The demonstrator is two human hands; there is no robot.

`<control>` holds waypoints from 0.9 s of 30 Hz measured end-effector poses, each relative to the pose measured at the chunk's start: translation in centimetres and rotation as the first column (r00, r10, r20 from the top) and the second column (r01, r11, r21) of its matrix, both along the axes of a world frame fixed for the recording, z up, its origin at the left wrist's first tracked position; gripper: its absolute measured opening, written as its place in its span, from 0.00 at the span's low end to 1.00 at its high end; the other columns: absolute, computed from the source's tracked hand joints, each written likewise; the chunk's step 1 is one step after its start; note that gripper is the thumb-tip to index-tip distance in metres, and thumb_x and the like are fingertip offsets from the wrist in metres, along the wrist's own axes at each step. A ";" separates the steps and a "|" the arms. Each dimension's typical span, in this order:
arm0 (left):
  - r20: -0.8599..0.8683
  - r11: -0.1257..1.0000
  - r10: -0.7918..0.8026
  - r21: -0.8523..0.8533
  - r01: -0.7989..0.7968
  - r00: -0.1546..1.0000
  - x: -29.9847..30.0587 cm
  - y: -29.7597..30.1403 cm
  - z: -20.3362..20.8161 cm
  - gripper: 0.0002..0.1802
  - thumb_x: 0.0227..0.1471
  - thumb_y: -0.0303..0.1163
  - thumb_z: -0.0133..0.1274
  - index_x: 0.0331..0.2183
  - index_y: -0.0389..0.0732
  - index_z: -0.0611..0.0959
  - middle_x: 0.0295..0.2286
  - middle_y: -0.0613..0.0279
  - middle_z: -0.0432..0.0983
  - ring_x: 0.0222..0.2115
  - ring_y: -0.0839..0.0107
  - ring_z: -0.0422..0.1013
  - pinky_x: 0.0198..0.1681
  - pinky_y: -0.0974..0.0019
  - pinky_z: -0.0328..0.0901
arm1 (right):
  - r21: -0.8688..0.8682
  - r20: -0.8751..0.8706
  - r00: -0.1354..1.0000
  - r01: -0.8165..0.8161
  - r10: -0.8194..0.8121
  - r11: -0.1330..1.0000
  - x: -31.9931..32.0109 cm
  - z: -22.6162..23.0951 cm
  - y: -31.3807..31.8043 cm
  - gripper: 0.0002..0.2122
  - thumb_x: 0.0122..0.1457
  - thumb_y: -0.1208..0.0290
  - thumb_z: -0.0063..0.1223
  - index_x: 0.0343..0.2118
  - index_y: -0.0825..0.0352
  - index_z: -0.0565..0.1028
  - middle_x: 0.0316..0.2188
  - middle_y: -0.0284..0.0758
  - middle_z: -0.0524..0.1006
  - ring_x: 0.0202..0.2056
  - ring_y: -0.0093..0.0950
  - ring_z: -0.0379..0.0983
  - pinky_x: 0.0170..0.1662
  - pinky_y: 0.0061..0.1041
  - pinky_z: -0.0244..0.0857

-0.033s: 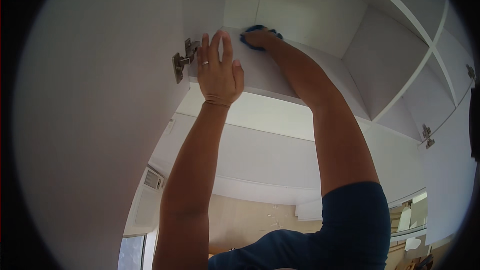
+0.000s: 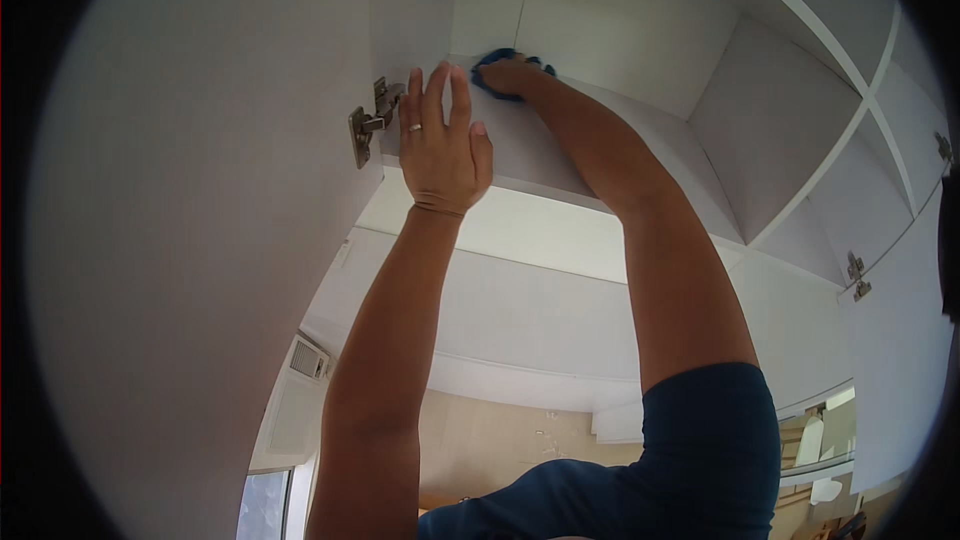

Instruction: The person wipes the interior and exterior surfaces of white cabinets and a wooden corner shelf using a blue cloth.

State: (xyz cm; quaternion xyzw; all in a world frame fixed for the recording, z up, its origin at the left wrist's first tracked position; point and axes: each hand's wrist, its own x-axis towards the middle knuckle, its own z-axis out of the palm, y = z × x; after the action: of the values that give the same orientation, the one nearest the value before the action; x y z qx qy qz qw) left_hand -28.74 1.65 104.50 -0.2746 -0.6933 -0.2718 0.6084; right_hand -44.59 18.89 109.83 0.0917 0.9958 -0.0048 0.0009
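The fingers of the right hand (image 2: 510,76) bend over a bunched blue cloth (image 2: 494,57), gripping it on the far left of the white shelf (image 2: 530,140). The left hand (image 2: 445,160) holds nothing visible, its fingers (one wears a ring (image 2: 416,128)) nearly straight, slightly parted, by the shelf's near edge; contact, I cannot tell. Left of it, a metal hinge (image 2: 360,136) joins the cabinet door (image 2: 200,240).

We note free passage over the shelf (image 2: 530,145) between the left hand (image 2: 444,162) and right forearm (image 2: 598,145), and again rightward to the partition (image 2: 780,125); the hinge (image 2: 361,133) and door (image 2: 200,240) block the left side.
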 end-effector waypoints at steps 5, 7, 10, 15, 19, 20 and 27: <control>0.025 1.000 -0.012 0.021 0.011 1.000 0.2 0.9 0.1 0.33 0.53 0.34 0.37 0.60 0.35 0.58 0.50 0.44 0.63 0.54 0.37 0.58 0.55 0.46 0.59 | -0.080 -0.014 0.966 -0.259 0.258 0.963 -2.9 -0.3 -1.8 0.31 0.59 0.44 0.31 0.61 0.58 0.61 0.65 0.45 0.49 0.65 0.45 0.43 0.64 0.49 0.37; 0.001 0.999 -0.040 0.020 0.040 0.999 0.9 2.7 0.8 0.32 0.55 0.37 0.36 0.59 0.35 0.59 0.52 0.44 0.62 0.54 0.37 0.57 0.54 0.47 0.59 | -0.085 -0.039 0.891 -0.454 0.453 0.887 -2.7 -0.2 0.1 0.31 0.58 0.43 0.33 0.60 0.60 0.62 0.62 0.46 0.55 0.63 0.46 0.48 0.62 0.46 0.43; -0.033 0.999 -0.013 0.032 0.014 0.999 0.4 2.6 0.6 0.32 0.57 0.41 0.36 0.59 0.35 0.59 0.54 0.44 0.60 0.55 0.37 0.57 0.55 0.47 0.58 | -0.031 -0.152 0.615 -0.785 0.774 0.618 1.8 -0.5 -0.7 0.29 0.57 0.45 0.39 0.54 0.63 0.68 0.54 0.48 0.67 0.56 0.45 0.62 0.57 0.39 0.55; 0.001 0.999 -0.047 0.020 0.047 0.999 -0.4 -0.4 -0.5 0.34 0.54 0.45 0.41 0.59 0.38 0.60 0.56 0.46 0.56 0.57 0.40 0.52 0.58 0.41 0.52 | -0.290 -0.205 0.637 -0.765 0.743 0.576 15.8 0.7 -5.3 0.21 0.60 0.56 0.43 0.53 0.62 0.67 0.49 0.44 0.71 0.51 0.42 0.67 0.54 0.35 0.59; 0.109 0.999 0.045 -0.019 -0.043 0.993 0.3 0.6 0.1 0.34 0.54 0.43 0.43 0.59 0.39 0.59 0.56 0.48 0.56 0.58 0.42 0.52 0.58 0.49 0.55 | -0.109 -0.264 0.764 -0.630 0.589 0.769 25.3 0.4 1.9 0.19 0.64 0.59 0.38 0.56 0.56 0.66 0.52 0.44 0.68 0.51 0.42 0.65 0.55 0.37 0.58; 0.101 0.999 0.041 -0.020 -0.039 0.994 0.5 0.2 0.0 0.34 0.54 0.43 0.43 0.59 0.39 0.59 0.56 0.48 0.56 0.58 0.42 0.52 0.58 0.49 0.55 | -0.129 -0.252 0.793 -0.596 0.555 0.793 28.0 0.8 3.4 0.20 0.65 0.59 0.38 0.58 0.56 0.65 0.52 0.44 0.68 0.52 0.42 0.64 0.56 0.38 0.57; 0.191 0.994 0.095 -0.078 -0.081 0.977 1.1 1.0 0.5 0.34 0.55 0.43 0.40 0.60 0.40 0.58 0.56 0.50 0.57 0.58 0.44 0.52 0.60 0.50 0.53 | 0.239 -0.503 0.814 -0.193 0.291 0.952 42.1 -1.3 13.8 0.24 0.50 0.79 0.57 0.52 0.56 0.70 0.43 0.42 0.72 0.44 0.42 0.69 0.51 0.39 0.63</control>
State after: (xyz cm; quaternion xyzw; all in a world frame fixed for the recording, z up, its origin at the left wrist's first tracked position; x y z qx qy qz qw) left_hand -27.63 2.67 105.02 -0.2368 -0.7701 -0.2456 0.5390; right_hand -2.47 32.65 108.50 -0.0414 0.9565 0.0583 -0.2827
